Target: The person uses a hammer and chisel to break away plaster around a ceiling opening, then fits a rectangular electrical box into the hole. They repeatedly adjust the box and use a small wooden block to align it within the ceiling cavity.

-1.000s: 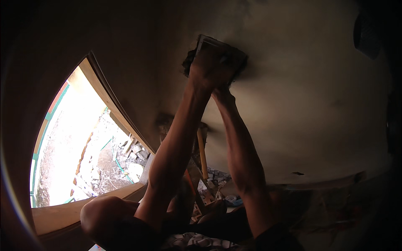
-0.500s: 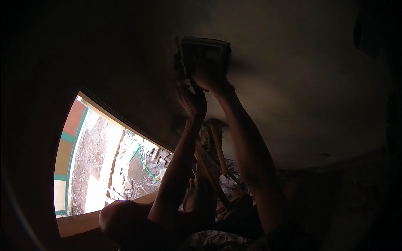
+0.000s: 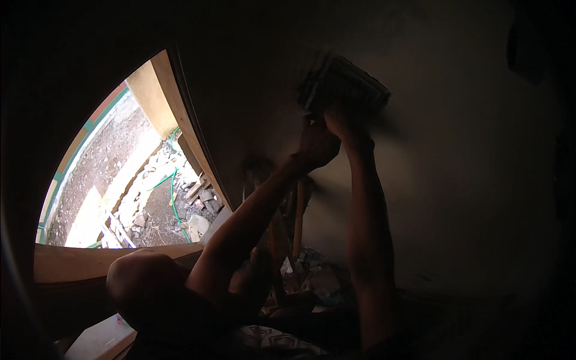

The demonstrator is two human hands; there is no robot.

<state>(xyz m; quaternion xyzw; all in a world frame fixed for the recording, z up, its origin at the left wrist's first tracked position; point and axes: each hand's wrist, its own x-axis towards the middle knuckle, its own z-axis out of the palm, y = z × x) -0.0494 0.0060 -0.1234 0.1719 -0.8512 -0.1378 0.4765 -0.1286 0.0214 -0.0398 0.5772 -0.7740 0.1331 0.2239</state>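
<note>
The block point(image 3: 345, 84) gripped above both hands looks rough and matt, possibly abrasive. The wall point(image 3: 456, 180) around the hands is smooth, matt plaster. Left of the hands, the window frame point(image 3: 180, 120) is bare matt wood.

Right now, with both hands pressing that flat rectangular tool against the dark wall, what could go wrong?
1. The flat rectangular tool is blurred and the left hand grips only near its lower edge, so it could slip off the dim grey plastered wall.
2. The right hand works at full stretch overhead; strain or a wobble seems likely.
3. The open wooden-framed window sits close beside the person, with rubble below, so a dropped tool might fall out.
</note>
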